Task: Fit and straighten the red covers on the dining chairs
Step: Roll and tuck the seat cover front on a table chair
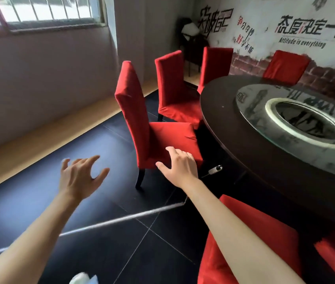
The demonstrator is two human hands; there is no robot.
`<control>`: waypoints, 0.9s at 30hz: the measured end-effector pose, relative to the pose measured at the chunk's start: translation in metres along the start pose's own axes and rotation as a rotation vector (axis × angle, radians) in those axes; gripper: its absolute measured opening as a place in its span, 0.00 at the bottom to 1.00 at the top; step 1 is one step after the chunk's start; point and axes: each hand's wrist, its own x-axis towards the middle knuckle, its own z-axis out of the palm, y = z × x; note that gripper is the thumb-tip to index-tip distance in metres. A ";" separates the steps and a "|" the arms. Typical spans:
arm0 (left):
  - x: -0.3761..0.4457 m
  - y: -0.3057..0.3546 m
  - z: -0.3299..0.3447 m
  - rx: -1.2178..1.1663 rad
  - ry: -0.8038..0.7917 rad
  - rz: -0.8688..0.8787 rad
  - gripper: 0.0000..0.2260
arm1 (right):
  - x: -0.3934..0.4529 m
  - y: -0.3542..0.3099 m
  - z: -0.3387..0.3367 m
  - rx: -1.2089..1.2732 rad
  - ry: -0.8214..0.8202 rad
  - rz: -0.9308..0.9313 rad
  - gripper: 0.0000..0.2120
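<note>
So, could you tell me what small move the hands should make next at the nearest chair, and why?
Probably bring both hands onto the seat's near edge and take hold of the red cover. The right hand is open at that edge, the left hand is open off to the side, and neither grips fabric yet.

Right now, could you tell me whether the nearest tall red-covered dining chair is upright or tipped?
Upright: the nearest red-covered dining chair has its one visible dark leg on the black tiled floor, its back rising above a level seat.
</note>
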 end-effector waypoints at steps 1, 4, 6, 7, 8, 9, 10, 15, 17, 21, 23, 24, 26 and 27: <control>0.020 -0.019 0.001 0.001 0.016 0.004 0.32 | 0.023 -0.013 0.003 0.000 0.020 0.010 0.28; 0.081 -0.070 0.004 -0.014 0.052 0.058 0.31 | 0.085 -0.055 0.017 0.020 0.061 0.049 0.28; 0.121 -0.106 0.006 -0.026 0.048 0.094 0.30 | 0.125 -0.083 0.027 0.034 0.067 0.087 0.28; 0.140 -0.125 0.007 -0.018 0.050 0.106 0.30 | 0.144 -0.098 0.032 0.042 0.075 0.106 0.28; 0.160 -0.142 0.009 -0.013 0.057 0.112 0.31 | 0.162 -0.111 0.036 0.047 0.087 0.122 0.27; 0.179 -0.156 0.011 -0.019 0.055 0.113 0.31 | 0.180 -0.123 0.039 0.052 0.099 0.131 0.27; 0.196 -0.168 0.013 -0.029 0.036 0.115 0.32 | 0.197 -0.134 0.042 0.057 0.105 0.140 0.27; 0.284 -0.190 0.032 -0.090 0.012 0.210 0.34 | 0.279 -0.165 0.054 0.046 0.118 0.209 0.28; 0.324 -0.189 0.045 -0.132 0.012 0.264 0.33 | 0.312 -0.169 0.061 0.039 0.114 0.248 0.28; 0.408 -0.182 0.074 -0.156 0.035 0.375 0.33 | 0.373 -0.168 0.075 0.028 0.101 0.331 0.28; 0.447 -0.177 0.090 -0.173 0.002 0.426 0.32 | 0.400 -0.162 0.079 0.032 0.098 0.390 0.29; 0.464 -0.174 0.099 -0.179 -0.011 0.462 0.32 | 0.412 -0.159 0.081 0.032 0.089 0.427 0.30; 0.497 -0.170 0.118 -0.187 -0.014 0.515 0.31 | 0.430 -0.154 0.089 0.035 0.058 0.483 0.30; 0.512 -0.168 0.126 -0.198 -0.028 0.526 0.31 | 0.439 -0.153 0.092 0.033 0.031 0.506 0.31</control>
